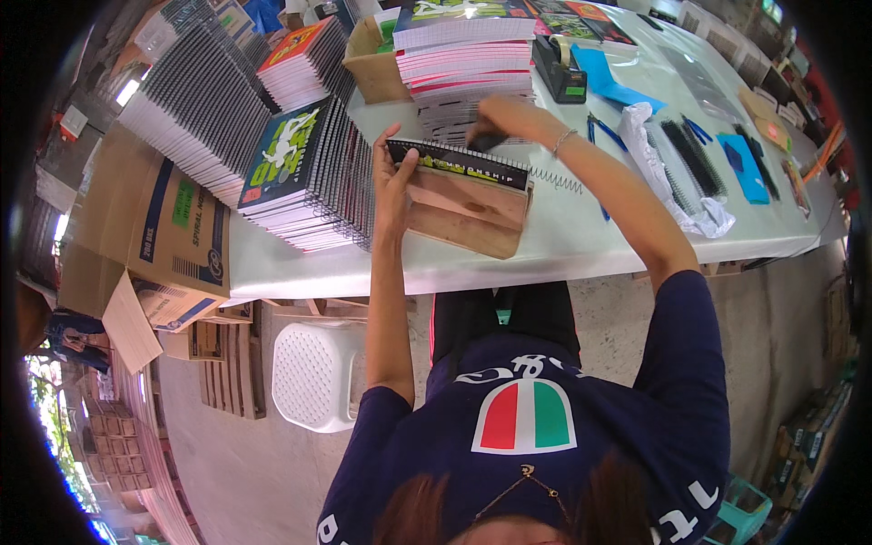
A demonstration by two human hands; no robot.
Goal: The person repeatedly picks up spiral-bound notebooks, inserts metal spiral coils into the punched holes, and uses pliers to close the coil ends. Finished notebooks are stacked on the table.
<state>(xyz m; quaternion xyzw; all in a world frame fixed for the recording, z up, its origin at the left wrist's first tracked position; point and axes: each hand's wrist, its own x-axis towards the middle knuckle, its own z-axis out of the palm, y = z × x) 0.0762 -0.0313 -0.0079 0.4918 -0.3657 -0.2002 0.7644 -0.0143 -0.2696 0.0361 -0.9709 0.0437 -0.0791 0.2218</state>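
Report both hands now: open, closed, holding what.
Left hand: closed on the notebook, thumb on its cover.
Right hand: curled, dark item at its fingers; grip can't be told.

The notebook point(459, 166) shows black with white and lime lettering; the wooden block point(459, 216) is pale brown, grained; the tabletop point(563, 259) white; the shirt point(409, 440) navy, its crest point(524, 416) striped red, white and green; the stool point(313, 372) white, dotted; the carton point(163, 241) brown with navy print.
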